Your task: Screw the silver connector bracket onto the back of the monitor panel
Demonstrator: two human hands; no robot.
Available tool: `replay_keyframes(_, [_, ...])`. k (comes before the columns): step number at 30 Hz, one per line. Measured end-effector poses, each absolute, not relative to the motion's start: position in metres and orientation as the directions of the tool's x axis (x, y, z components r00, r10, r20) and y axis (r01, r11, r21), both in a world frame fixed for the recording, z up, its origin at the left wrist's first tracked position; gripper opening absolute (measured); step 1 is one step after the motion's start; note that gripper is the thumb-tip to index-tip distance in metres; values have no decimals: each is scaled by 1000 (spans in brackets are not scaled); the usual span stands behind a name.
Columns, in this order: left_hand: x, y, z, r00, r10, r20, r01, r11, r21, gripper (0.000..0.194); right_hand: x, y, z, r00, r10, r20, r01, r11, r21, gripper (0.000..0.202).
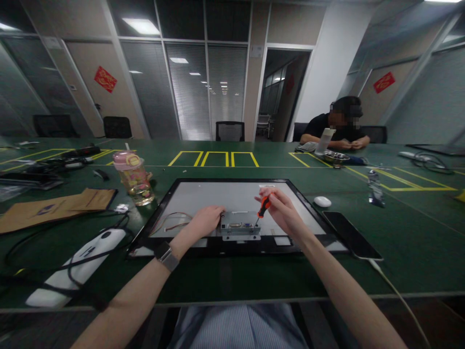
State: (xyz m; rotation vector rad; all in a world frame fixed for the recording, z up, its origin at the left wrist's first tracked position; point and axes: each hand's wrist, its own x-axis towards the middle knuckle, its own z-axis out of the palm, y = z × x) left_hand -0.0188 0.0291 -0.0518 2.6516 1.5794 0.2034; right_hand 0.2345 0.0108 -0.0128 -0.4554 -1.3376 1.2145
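Note:
A flat display panel [203, 194] with a black frame and pale grey back lies in front of me. Near its front edge sits a metal bracket [232, 231] with video ports along its face. My left hand [207, 220] rests at the bracket's left end, its fingers bent against it and the fingertips partly hidden. In my right hand [283, 208] is a red and black screwdriver [265, 205], held tilted, its tip down at the bracket's right side. Whether the tip sits in a screw is too small to tell. Thin wires [170, 220] lie on the panel at left.
Left of the panel are a pink-lidded drink bottle [132, 177], a brown paper bag [58, 208] and a white power strip [83, 266] with black cables. To the right lie a phone [352, 235] and a white earbud case [322, 201]. Across the table sits another person [337, 123].

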Motion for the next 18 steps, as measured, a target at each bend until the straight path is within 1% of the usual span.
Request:
replay_keyframes(5, [-20,31,-54,467,880,87,874,-474,108,33,234,11,-15,-229,839,493,-379,390,-839,20])
replay_keyframes(9, [-20,30,-53,468,878,97,870,-477,122,33,234,9,-13,-206,819,536,-355,448,-821,18])
replay_keyframes(12, [-20,29,-52,467,879,95,870,-476,125,33,234,8,-12,-212,825,523,-333,443,-833,16])
replay_keyframes(15, [-19,29,-51,464,881,89,873,-472,119,33,234,7,-11,-235,834,499,-351,406,-844,19])
replay_keyframes(18, [-19,29,-52,464,881,90,873,-472,119,33,233,8,-11,-230,820,524,-398,412,-819,18])
